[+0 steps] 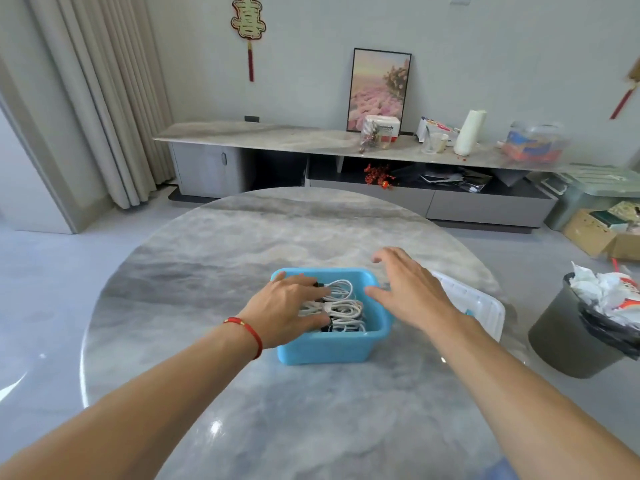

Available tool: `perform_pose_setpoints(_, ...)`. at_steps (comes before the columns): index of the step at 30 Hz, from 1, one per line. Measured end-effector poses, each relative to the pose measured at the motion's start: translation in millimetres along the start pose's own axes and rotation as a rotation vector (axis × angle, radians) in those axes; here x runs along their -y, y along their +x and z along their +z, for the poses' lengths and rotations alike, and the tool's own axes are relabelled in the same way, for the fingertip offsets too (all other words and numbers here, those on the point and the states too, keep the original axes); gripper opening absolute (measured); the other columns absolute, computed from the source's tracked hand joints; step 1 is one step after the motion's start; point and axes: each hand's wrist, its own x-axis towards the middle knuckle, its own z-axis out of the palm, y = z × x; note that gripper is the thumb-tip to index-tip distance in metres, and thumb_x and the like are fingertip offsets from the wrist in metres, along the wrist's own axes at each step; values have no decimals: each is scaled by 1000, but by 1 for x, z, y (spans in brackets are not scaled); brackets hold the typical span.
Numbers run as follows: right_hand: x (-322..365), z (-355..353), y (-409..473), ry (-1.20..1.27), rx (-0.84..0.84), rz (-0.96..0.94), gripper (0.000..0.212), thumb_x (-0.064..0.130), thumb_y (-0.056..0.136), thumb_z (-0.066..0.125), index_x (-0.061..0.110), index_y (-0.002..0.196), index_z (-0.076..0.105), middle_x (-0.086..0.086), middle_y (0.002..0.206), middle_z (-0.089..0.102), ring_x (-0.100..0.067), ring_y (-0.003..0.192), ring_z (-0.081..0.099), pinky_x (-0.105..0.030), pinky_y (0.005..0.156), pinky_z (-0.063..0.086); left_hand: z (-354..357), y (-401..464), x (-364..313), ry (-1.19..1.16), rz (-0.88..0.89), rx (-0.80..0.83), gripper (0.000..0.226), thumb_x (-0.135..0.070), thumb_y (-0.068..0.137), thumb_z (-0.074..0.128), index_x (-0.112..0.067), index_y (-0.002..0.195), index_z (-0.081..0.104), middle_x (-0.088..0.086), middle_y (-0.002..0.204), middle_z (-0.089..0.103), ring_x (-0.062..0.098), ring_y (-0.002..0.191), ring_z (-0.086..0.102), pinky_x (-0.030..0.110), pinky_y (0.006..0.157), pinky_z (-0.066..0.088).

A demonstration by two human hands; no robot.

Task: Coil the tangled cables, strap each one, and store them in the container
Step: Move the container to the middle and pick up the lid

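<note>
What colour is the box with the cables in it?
The box is bright light blue, seen best in the head view.

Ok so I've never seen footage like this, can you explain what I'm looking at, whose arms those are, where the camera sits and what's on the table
There is no machine here. One wide-angle camera worn on a person's head looks forward and down, so the two arms reaching in from the bottom are the wearer's own.

On the round marble table stands a blue plastic container holding coiled white cables. The left hand, with a red string bracelet on its wrist, rests on the cables with its fingers spread flat. The right hand is over the container's right edge, open, with no grip on anything. Behind it lies a white lid. A bin full of paper stands on the floor to the right.
</note>
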Motion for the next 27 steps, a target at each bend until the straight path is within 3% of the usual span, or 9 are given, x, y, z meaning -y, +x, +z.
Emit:
perform_pose_setpoints(2,-3,0,0,148,80,-188,50,42,93,72,26,138,57,9,144,55,-17,132,54,-34,106,42,3,8,-4,20,-34,107,38,-49,89,64,-44,127,64,-12,132,58,15,123,52,32,99,44)
perform_pose_setpoints(4,1,8,0,99,225,-249,59,46,92,72,29,146,54,6,146,56,-16,139,48,-35,115,36,0,16,-5,70,-77,147,37,-50,88,64,-40,124,66,-14,124,63,16,115,58,33,89,49)
perform_pose_setpoints(7,6,24,5,-36,318,-214,57,47,91,73,35,144,55,0,133,59,-22,133,51,-39,109,40,-2,27,-5,204,-63,194,41,-53,90,62,-41,130,64,-8,131,62,18,120,56,33,95,47)
perform_pose_setpoints(10,-3,18,10,139,316,-180,47,44,89,76,32,133,66,7,133,64,-13,133,52,-32,110,39,2,33,-7,264,-64,223,43,-55,91,58,-43,131,61,-5,130,63,21,119,57,32,90,45)
perform_pose_setpoints(13,-33,5,5,449,68,22,15,26,91,76,27,105,77,13,109,76,-4,106,66,-29,97,49,8,33,-4,200,-104,215,42,-56,91,57,-44,131,60,-7,129,63,22,119,57,34,90,50)
perform_pose_setpoints(16,-79,7,-6,232,-49,307,15,14,91,66,21,100,75,5,102,74,-16,101,68,-33,89,52,14,29,-3,153,-81,164,40,-55,90,60,-43,129,62,-12,124,65,19,118,57,35,91,49)
perform_pose_setpoints(19,-112,25,-20,-147,273,453,33,27,92,68,20,124,65,-2,126,62,-28,118,59,-36,88,51,17,28,-7,36,-44,69,40,-48,88,67,-37,127,66,-11,124,66,17,122,55,32,96,44)
perform_pose_setpoints(23,-129,38,-26,-164,257,451,40,19,93,66,19,132,57,-6,137,53,-29,125,53,-39,98,49,10,28,-16,-149,-57,-22,44,-40,86,73,-30,128,66,-4,128,65,17,123,55,26,103,41)
perform_pose_setpoints(27,-130,42,-25,-262,241,407,30,19,96,60,18,126,61,-6,132,57,-30,121,53,-40,95,51,-5,27,-15,-281,-125,-284,25,-12,92,60,-19,111,74,-2,110,73,13,105,64,3,81,36)
